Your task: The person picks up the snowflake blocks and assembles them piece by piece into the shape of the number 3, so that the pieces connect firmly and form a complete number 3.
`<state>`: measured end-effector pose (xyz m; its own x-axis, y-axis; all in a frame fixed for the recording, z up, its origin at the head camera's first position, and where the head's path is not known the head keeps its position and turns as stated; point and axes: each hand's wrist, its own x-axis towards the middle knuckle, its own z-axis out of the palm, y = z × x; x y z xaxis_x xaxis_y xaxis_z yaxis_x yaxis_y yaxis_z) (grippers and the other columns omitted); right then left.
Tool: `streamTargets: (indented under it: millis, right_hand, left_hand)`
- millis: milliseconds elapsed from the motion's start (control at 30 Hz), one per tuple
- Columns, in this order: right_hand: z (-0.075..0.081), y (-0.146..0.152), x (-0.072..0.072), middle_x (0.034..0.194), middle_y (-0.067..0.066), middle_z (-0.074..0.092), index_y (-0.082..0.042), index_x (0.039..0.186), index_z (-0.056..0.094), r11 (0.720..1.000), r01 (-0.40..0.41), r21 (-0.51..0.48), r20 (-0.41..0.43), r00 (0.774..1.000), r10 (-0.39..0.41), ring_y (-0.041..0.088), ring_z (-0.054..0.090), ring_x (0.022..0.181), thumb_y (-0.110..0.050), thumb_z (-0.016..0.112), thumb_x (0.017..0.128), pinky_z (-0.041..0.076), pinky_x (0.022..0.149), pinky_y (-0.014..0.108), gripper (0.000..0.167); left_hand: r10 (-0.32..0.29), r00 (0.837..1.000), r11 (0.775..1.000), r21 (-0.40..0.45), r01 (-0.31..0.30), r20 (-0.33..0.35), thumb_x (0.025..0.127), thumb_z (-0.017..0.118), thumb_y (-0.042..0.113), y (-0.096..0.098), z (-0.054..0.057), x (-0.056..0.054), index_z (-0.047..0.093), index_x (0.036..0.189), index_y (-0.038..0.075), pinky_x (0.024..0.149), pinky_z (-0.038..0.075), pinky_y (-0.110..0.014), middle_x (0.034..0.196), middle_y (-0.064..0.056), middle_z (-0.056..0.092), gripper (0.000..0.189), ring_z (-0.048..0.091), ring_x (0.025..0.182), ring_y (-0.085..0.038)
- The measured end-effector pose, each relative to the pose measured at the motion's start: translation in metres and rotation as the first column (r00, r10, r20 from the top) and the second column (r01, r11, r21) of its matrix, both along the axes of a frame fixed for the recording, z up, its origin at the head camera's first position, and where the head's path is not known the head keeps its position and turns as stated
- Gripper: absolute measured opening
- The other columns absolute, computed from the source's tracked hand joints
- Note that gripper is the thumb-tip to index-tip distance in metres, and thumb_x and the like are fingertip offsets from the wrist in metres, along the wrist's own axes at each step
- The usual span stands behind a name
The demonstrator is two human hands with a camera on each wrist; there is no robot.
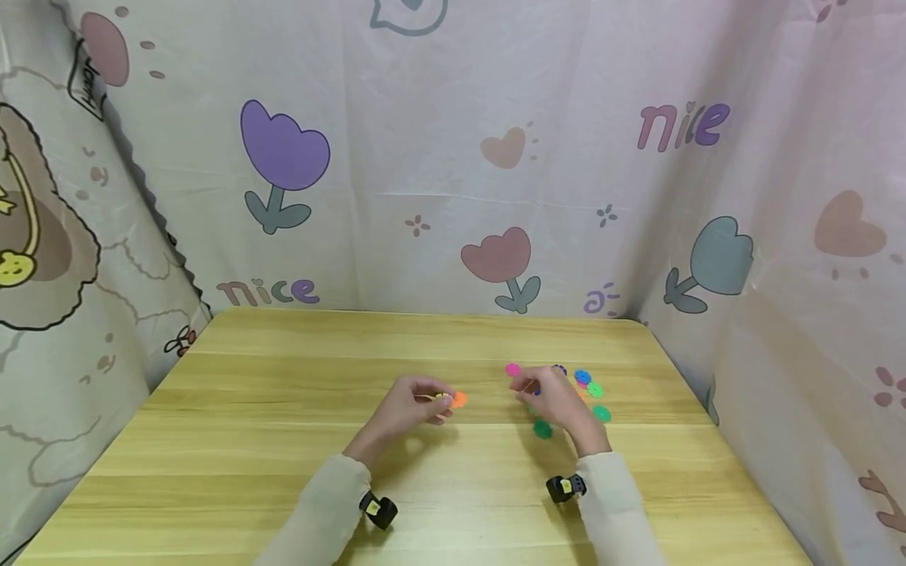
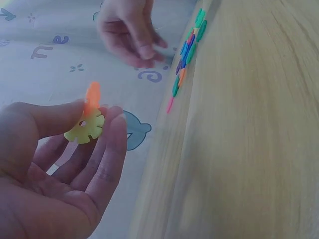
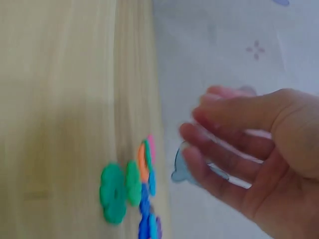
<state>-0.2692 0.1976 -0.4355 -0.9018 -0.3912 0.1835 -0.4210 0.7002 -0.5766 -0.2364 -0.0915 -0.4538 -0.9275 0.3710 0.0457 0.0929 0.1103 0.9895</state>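
My left hand (image 1: 414,405) pinches two joined snowflake discs between thumb and fingers, held up off the table. One is a yellow notched disc (image 2: 85,128) with a small centre hole; the other is an orange disc (image 2: 92,98), seen edge-on and slotted into it. My right hand (image 3: 259,149) hovers over a loose group of discs, fingers loosely bent, with nothing visible between them. Beneath and around it lie a dark green disc (image 1: 543,429), a pink disc (image 1: 513,369), a blue disc (image 1: 583,376) and several others, some hidden behind the hand.
The discs lie on a light wooden table (image 1: 283,472), right of its middle. A printed curtain (image 1: 396,173) hangs behind the table's far edge and along both sides. A small black camera (image 1: 381,511) is strapped to the left wrist, another camera (image 1: 564,488) to the right.
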Motion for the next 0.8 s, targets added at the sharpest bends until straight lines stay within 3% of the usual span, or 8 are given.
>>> streamTargets:
  millis: [233, 500, 800]
  right_hand:
    - [-0.012, 0.019, -0.006, 0.092, 0.009, 0.075, -0.002, 0.097, 0.077, 0.989, 0.089, 0.121, 0.073, 0.992, -0.099, 0.017, 0.064, 0.082, 0.003, 0.077, 0.088, 0.057, 0.076, 0.033, 0.011]
    - [-0.016, 0.022, -0.007, 0.099, 0.013, 0.076, 0.001, 0.098, 0.077, 0.986, 0.080, 0.146, 0.063, 0.994, -0.090, 0.025, 0.068, 0.089, 0.005, 0.082, 0.080, 0.059, 0.082, 0.041, 0.019]
    - [-0.019, 0.022, -0.007, 0.093, 0.010, 0.074, 0.000, 0.098, 0.076, 0.983, 0.087, 0.160, 0.079, 0.992, -0.100, 0.018, 0.060, 0.080, 0.004, 0.084, 0.079, 0.055, 0.073, 0.031, 0.021]
  left_hand:
    - [0.006, 1.000, 1.000, -0.019, -0.006, -0.013, 0.097, 0.071, 0.009, 0.000, 0.000, 0.002, 0.074, 0.112, -0.003, 0.081, 0.064, -0.044, 0.108, -0.021, 0.074, 0.019, 0.073, 0.097, -0.045]
    - [-0.005, 0.999, 0.999, -0.036, 0.004, -0.032, 0.096, 0.071, 0.006, -0.001, 0.001, 0.002, 0.068, 0.126, -0.005, 0.084, 0.064, -0.045, 0.122, -0.025, 0.069, 0.032, 0.074, 0.099, -0.044]
    - [-0.018, 0.999, 0.999, -0.041, 0.017, -0.029, 0.097, 0.069, 0.004, 0.000, 0.001, 0.002, 0.068, 0.127, -0.005, 0.089, 0.063, -0.043, 0.128, -0.025, 0.067, 0.032, 0.073, 0.101, -0.044]
